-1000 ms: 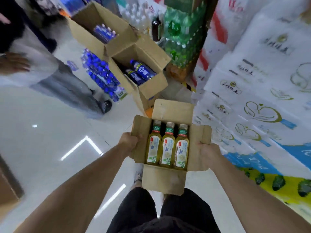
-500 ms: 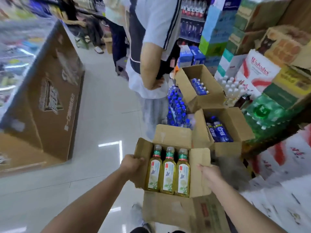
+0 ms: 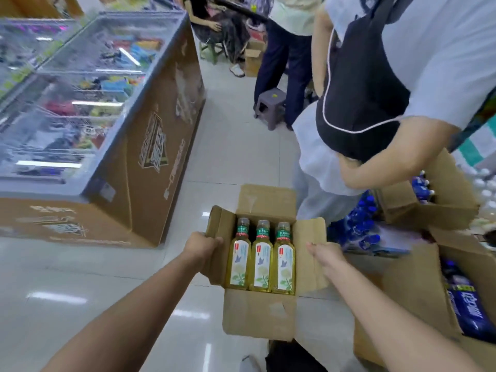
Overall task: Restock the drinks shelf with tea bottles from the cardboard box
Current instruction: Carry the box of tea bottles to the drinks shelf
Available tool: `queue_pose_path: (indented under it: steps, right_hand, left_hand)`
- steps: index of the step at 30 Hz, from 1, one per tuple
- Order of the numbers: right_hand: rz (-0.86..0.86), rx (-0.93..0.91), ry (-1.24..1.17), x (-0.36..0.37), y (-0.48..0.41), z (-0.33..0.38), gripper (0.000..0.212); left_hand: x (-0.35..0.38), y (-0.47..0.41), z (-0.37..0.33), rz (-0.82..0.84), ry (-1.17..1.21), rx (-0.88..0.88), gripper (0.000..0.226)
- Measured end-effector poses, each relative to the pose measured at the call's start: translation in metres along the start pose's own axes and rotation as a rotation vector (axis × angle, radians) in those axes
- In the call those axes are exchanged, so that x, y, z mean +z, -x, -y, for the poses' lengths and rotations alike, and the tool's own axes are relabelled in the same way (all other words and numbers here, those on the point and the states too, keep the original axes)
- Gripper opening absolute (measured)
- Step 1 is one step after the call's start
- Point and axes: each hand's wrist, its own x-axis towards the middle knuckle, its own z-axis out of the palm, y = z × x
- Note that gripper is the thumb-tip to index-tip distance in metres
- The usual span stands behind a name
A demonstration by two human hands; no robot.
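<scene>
Carrying step, by my reading. A cardboard box (image 3: 259,314) is held open at 6 o'clock. The left hand (image 3: 204,247) curls its fingers round the left flap. The right hand (image 3: 326,255) clamps the right flap, thumb on top, fingers hidden. Inside, three tea bottles (image 3: 262,260) lie side by side: pale yellow, green collars, white labels, caps toward 12 o'clock. No drinks shelf shows; the next move probably means passing the person in an apron (image 3: 362,89) at 2 o'clock.
</scene>
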Motion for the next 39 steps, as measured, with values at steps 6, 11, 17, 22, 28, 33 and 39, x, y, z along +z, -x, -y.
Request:
queue_pose_path:
  steps: [6, 11, 17, 22, 28, 33, 39]
  right_hand:
    - [0.086, -0.021, 0.019, 0.084, -0.076, 0.122, 0.03]
    - [0.117, -0.051, 0.126, 0.144, -0.151, 0.221, 0.057]
    - [0.093, -0.103, 0.176, 0.199, -0.197, 0.369, 0.041]
    - [0.084, -0.105, 0.146, 0.252, -0.276, 0.48, 0.054]
    - [0.072, -0.075, 0.072, 0.304, -0.357, 0.627, 0.05]
    - [0.069, -0.07, 0.061, 0.345, -0.436, 0.758, 0.051]
    - [0.112, -0.098, 0.099, 0.403, -0.593, 0.905, 0.07]
  left_hand:
    - [-0.056, -0.093, -0.064, -0.124, 0.118, -0.074, 0.025]
    - [-0.093, -0.168, -0.123, -0.186, 0.194, -0.144, 0.033]
    - [-0.13, -0.282, -0.217, -0.219, 0.22, -0.16, 0.033]
    - [-0.159, -0.395, -0.305, -0.208, 0.221, -0.17, 0.035]
    - [-0.194, -0.531, -0.43, -0.176, 0.207, -0.153, 0.037]
    - [-0.224, -0.629, -0.558, -0.175, 0.16, -0.094, 0.028]
    - [-0.25, -0.758, -0.696, -0.222, 0.233, -0.074, 0.02]
